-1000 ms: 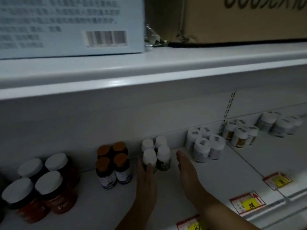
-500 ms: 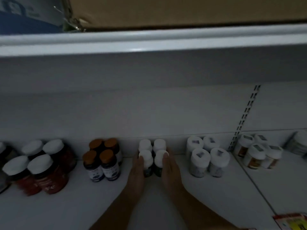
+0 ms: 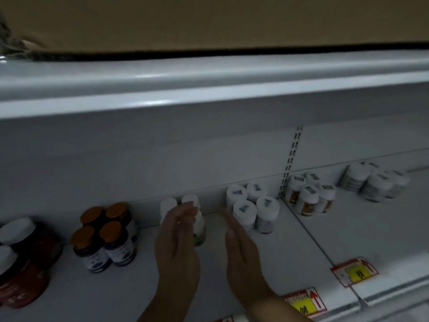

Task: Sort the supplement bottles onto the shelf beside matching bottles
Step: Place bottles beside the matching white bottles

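Several small white-capped supplement bottles stand in a tight group at the back of the white shelf. My left hand lies against the group's left front, its fingers fairly straight, and it hides the front-left bottle. My right hand is held flat on edge to the right of the group. It has straight fingers, touches no bottle, and leaves a gap to the group.
Left of the group stand orange-capped dark bottles and red jars with white lids. To the right are white bottles with stickered caps, more bottles past a slotted upright, and price tags. The upper shelf carries a cardboard box.
Both hands were pressed against the sides of the small white-capped group. My right hand has since drawn away to the right, while my left hand stays at the group.
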A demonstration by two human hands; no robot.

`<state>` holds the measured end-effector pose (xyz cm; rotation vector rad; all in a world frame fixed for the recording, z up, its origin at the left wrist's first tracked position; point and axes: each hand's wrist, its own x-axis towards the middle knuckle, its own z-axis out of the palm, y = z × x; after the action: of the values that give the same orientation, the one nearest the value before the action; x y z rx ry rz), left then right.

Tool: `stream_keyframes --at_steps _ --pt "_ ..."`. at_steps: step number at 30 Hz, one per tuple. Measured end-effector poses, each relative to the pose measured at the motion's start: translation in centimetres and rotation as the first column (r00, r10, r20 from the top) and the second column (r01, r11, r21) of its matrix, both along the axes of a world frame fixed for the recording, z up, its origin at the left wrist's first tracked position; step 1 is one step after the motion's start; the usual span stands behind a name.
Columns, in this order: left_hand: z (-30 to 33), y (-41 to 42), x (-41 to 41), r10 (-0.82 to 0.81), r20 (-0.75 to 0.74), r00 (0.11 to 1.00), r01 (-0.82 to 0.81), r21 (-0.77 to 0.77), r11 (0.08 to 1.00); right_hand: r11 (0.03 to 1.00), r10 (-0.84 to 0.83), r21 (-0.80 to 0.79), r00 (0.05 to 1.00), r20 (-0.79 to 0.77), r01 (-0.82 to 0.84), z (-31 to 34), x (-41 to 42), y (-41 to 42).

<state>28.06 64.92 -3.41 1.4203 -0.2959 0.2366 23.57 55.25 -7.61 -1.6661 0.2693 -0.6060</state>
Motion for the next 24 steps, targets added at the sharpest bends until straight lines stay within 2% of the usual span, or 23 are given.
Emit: stream_keyframes --at_steps 3,6,7,10,12,14,17,20,24 --pt "-1.3 -4.2 -0.9 -0.215 -0.133 0.967 0.219 0.018 0.975 0.976 -0.218 0.043 0.973 0.071 0.216 0.8 -1.8 -3.7" --pt "-2.6 -7.5 -1.1 -0.316 -0.266 0.911 0.321 -0.029 0.947 0.947 -0.29 0.142 0.957 -0.016 0.289 0.4 -2.0 -8.7" --pt "-2.9 -8.4 -0.9 -0.301 -0.299 0.905 0.297 -0.062 0.953 0.95 -0.265 0.155 0.962 -0.059 0.271 0.0 -1.6 -10.0" --pt "-4.5 -10.1 0.3 -0.253 -0.393 0.884 0.26 -0.038 0.965 0.946 -0.195 0.231 0.97 -0.148 0.226 -0.6 -0.2 -12.2" --pt "-5.2 -11.1 1.0 -0.222 -0.403 0.888 0.254 0.026 0.967 0.936 -0.139 0.294 0.972 -0.19 0.192 -0.6 1.6 -12.8" --pt "-5.5 -12.1 1.4 -0.187 -0.385 0.904 0.236 0.083 0.968 0.945 -0.08 0.293 0.97 -0.229 0.148 -0.9 3.1 -13.0" --pt "-5.5 -13.4 1.6 -0.146 -0.351 0.925 0.173 0.047 0.984 0.947 -0.044 0.306 0.985 -0.167 0.094 -2.0 4.3 -13.7" --pt "-6.4 -14.2 2.0 -0.095 -0.323 0.942 0.138 0.115 0.984 0.954 -0.021 0.295 0.992 -0.125 0.057 -2.5 3.9 -14.6" --pt "-6.9 -15.3 2.2 -0.067 -0.323 0.944 0.108 0.112 0.988 0.953 0.002 0.3 0.994 -0.107 0.031 -3.0 3.8 -15.8"
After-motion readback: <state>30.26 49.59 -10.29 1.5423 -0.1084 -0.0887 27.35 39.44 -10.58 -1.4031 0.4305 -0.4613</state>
